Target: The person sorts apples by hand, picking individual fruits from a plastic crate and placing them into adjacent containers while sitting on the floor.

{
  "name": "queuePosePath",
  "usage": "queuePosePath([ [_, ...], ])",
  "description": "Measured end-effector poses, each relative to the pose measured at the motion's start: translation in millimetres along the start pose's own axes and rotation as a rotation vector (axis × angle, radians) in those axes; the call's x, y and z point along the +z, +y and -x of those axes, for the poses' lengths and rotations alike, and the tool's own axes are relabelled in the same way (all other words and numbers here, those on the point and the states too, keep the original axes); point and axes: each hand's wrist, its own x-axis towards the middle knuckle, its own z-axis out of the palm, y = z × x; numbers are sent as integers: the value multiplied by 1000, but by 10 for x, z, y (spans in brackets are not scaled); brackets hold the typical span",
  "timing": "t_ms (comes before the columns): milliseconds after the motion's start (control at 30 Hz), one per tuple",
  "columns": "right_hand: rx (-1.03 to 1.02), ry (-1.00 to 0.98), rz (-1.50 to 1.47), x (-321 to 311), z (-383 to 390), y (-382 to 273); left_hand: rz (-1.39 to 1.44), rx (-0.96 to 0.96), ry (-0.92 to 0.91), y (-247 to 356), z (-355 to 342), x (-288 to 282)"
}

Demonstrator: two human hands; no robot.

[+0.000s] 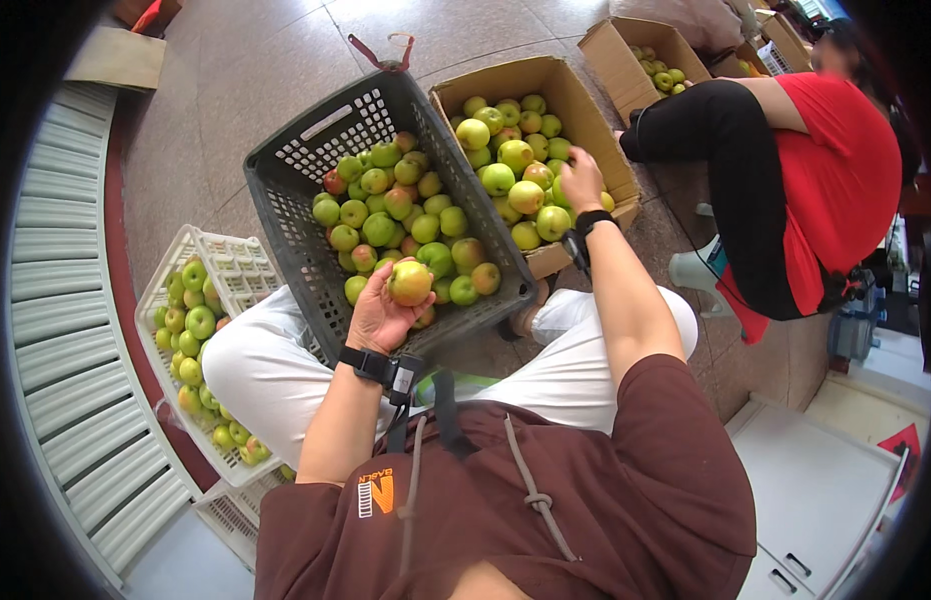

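Note:
In my left hand (378,318) rests a yellow-green apple (410,283), the fingers curled round its side. This hand is over the near end of a black plastic crate (285,215), which holds many green and reddish apples (397,202). My right hand (583,182) reaches into a cardboard box (617,160) standing right of the crate. Its fingers are loosely bent and apart, close above the green apples (498,179) there. I see nothing held in it, though the palm side is hidden.
A white plastic crate (230,262) of apples stands by my left knee, next to a slatted white radiator (80,330). At the right sits a person in red (840,190), beside another cardboard box (610,62) of apples. White cabinets (810,490) stand at lower right.

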Motion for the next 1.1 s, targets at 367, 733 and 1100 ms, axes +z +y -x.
queuePosePath([
  [367, -627, -836, -571, -63, 814, -2227, 193, 48, -407, 35, 67, 184],
  [733, 677, -172, -847, -191, -192, -715, 133, 120, -5, 122, -81, -143],
  [1100, 937, -83, -623, 77, 155, 252, 98, 142, 169, 143, -220, -380],
])
